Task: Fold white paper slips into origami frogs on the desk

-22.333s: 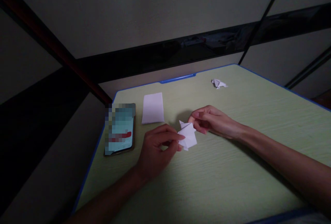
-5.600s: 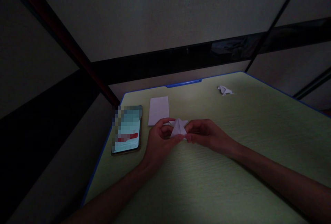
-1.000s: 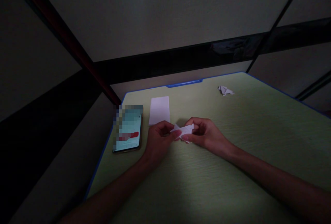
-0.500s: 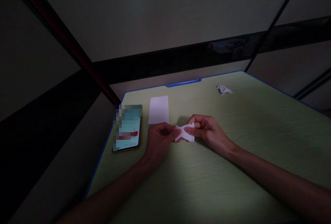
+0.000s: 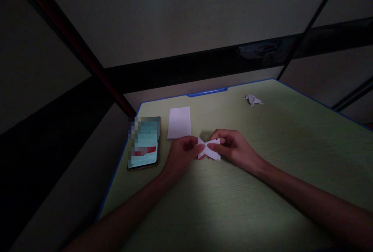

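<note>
A small piece of folded white paper (image 5: 215, 155) is held between my two hands above the table. It is pinched in at the middle and flares at both ends, like a bow. My left hand (image 5: 183, 151) grips its left end, thumb on top and fingers underneath. On the right end, my right hand (image 5: 233, 145) presses its thumb near the middle, with the curled fingers behind the paper. The fingertips under the paper are partly hidden.
A stack of white paper (image 5: 179, 123) lies just beyond my left hand. Left of it rests a phone (image 5: 145, 143) with a lit, partly blurred screen. A folded paper figure (image 5: 253, 99) sits at the back right. The table (image 5: 262, 213) has a blue edge and meets a panelled wall.
The folded paper is pinched slightly narrower at its middle, and its left end spreads wider. Both hands keep their hold; the whole view has shifted a little.
</note>
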{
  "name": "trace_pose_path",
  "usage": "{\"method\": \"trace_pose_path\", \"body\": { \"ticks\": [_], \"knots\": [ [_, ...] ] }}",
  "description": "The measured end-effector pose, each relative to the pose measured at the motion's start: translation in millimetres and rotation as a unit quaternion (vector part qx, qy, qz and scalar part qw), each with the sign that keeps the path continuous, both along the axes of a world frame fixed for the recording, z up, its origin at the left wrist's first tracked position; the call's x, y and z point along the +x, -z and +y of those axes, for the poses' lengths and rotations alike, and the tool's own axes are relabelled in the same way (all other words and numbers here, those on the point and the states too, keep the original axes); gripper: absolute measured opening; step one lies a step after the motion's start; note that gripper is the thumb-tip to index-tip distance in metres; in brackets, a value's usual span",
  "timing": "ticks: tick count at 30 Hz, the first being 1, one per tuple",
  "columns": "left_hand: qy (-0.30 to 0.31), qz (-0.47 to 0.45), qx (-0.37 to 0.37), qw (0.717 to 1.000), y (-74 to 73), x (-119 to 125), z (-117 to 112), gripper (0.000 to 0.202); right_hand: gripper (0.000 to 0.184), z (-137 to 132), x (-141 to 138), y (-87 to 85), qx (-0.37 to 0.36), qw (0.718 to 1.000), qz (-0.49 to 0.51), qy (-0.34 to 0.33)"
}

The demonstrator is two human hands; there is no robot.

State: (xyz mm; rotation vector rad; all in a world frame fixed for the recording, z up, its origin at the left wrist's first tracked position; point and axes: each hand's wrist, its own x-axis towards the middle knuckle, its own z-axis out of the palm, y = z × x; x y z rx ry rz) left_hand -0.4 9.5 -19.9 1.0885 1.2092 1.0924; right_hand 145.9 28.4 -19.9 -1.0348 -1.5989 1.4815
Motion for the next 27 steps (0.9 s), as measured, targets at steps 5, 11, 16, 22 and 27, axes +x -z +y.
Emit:
{"method": "trace_pose_path", "body": {
  "ticks": [5, 11, 16, 22, 27],
  "knots": [
    [0.036, 0.047, 0.055, 0.997, 3.1, 0.3, -1.1, 0.011, 0.017, -4.8, 0.3, 1.1, 0.034, 0.999, -0.024, -0.022],
    [-0.022, 0.079, 0.066, 0.994, 1.7, 1.2, -1.6, 0.014, 0.012, -4.0, -1.4, 1.3, 0.046, 0.999, 0.003, 0.000],
    [-0.046, 0.047, 0.036, 0.997, 3.9, -0.8, 1.9, 0.009, 0.023, -1.5, -1.2, 0.9, 0.027, 0.999, 0.025, 0.023],
    [-0.093, 0.003, 0.035, 0.995, 4.9, -0.9, 2.9, 0.012, 0.022, 3.0, 1.3, 3.1, 0.010, 0.999, 0.047, 0.019],
    [-0.130, 0.015, 0.044, 0.990, 3.3, -1.3, 3.6, 0.015, 0.022, 6.5, 3.0, 0.0, -0.009, 0.999, 0.042, 0.003]
  ]
}}
